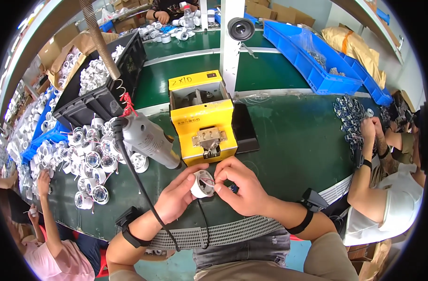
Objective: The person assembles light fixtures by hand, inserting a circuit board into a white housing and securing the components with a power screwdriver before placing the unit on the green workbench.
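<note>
My left hand (pixel 176 194) grips a white round lamp housing (pixel 201 183) from its left side, its open face turned toward me. My right hand (pixel 240 187) pinches thin red and white wires at the housing's right rim, with a small blue part by the fingers. Both hands hover over the green table (pixel 293 145) just in front of a yellow box-shaped machine (pixel 202 119) with a metal clamp on its face. A grey electric screwdriver (pixel 146 138) hangs on a cable to the left of the machine, above my left hand.
A heap of white housings (pixel 90 157) lies at the left, with a black crate (pixel 101 89) behind. Blue bins (pixel 312 56) line the back right. A person (pixel 387 187) works at the right, another (pixel 50 234) at the lower left, a third at the far end.
</note>
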Motion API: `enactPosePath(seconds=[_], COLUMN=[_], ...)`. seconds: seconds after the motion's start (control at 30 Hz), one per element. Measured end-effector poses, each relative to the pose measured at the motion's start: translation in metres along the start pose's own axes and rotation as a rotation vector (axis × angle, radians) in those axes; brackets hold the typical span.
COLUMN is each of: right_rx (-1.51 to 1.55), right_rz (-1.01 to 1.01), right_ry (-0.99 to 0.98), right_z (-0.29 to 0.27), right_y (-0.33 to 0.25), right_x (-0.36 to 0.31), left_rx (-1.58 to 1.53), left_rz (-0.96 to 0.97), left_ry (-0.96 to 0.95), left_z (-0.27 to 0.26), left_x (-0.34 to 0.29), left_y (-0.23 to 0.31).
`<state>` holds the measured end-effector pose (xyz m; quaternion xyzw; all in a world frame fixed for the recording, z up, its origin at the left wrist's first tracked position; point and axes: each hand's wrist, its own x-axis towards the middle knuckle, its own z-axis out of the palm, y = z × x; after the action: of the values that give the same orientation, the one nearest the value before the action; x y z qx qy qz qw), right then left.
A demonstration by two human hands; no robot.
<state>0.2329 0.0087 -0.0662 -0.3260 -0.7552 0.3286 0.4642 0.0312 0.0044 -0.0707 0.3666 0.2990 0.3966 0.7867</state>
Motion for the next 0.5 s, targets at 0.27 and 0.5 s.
enactPosePath(seconds=[0.27, 0.5], right_rx=[-0.206, -0.018], right_rz=[0.096, 0.232], right_ry=[0.076, -0.079], right_z=[-0.004, -0.019], right_y=[-0.009, -0.006], right_x=[0.003, 0.003], left_rx=[-0.100, -0.020], left_rz=[0.005, 0.157], left_ry=[0.041, 0.133], left_z=[-0.004, -0.003], left_x=[0.002, 0.000], left_y=[-0.001, -0.005])
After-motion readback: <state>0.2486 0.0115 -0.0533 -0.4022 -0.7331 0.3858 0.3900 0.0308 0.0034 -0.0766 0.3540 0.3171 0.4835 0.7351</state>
